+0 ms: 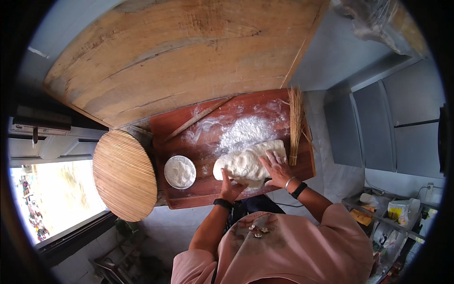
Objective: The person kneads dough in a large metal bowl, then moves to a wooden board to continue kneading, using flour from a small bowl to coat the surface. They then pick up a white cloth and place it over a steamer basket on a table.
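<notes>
A slab of pale dough (244, 163) lies near the front edge of a reddish-brown wooden board (209, 149). My right hand (278, 169) rests on the dough's right end with its fingers spread and floury. At the front left edge of the dough is my left hand (230, 188), thumb and fingers apart. Its fingertips touch or nearly touch the dough. Just behind the dough is a heap of white flour (244, 133). A round bowl of flour (180, 172) stands to the left.
A tapered wooden rolling pin (200, 119) lies at the back left. Along the right edge lies a straw whisk broom (295, 124). A round slatted lid (124, 175) stands left of the board. Behind rises a large wooden panel (184, 53). Shelves (390, 220) with packages stand at right.
</notes>
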### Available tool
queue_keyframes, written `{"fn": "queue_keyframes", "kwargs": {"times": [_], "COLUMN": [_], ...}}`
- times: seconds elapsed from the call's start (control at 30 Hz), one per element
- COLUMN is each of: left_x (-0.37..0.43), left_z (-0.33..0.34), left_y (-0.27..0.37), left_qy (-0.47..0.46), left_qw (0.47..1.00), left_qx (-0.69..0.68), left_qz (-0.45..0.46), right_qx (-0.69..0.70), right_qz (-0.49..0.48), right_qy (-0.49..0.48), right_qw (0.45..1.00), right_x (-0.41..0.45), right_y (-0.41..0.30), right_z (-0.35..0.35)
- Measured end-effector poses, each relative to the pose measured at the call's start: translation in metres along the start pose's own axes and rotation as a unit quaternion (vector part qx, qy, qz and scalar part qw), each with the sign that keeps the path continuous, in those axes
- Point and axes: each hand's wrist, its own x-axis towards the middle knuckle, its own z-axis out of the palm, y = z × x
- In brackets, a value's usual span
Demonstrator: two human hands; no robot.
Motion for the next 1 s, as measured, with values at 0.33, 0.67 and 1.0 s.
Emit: {"fn": "queue_keyframes", "kwargs": {"times": [0.33, 0.67, 1.0], "left_x": [-0.023, 0.026, 0.026], "left_z": [0.110, 0.042, 0.081], "left_y": [0.083, 0.071, 0.036], "left_qy": [-0.134, -0.055, -0.083], "left_qw": [0.972, 0.984, 0.957], "left_qx": [-0.023, 0.109, 0.227], "left_qz": [0.192, 0.132, 0.161], "right_qx": [0.289, 0.333, 0.736], "right_qz": [0.068, 0.052, 0.162], "right_qy": [0.078, 0.009, -0.107], "right_qw": [0.952, 0.941, 0.648], "right_x": [0.133, 0.169, 0.073], "right_y": [0.078, 0.152, 0.069], "right_z": [-0.017, -0.022, 0.049]}}
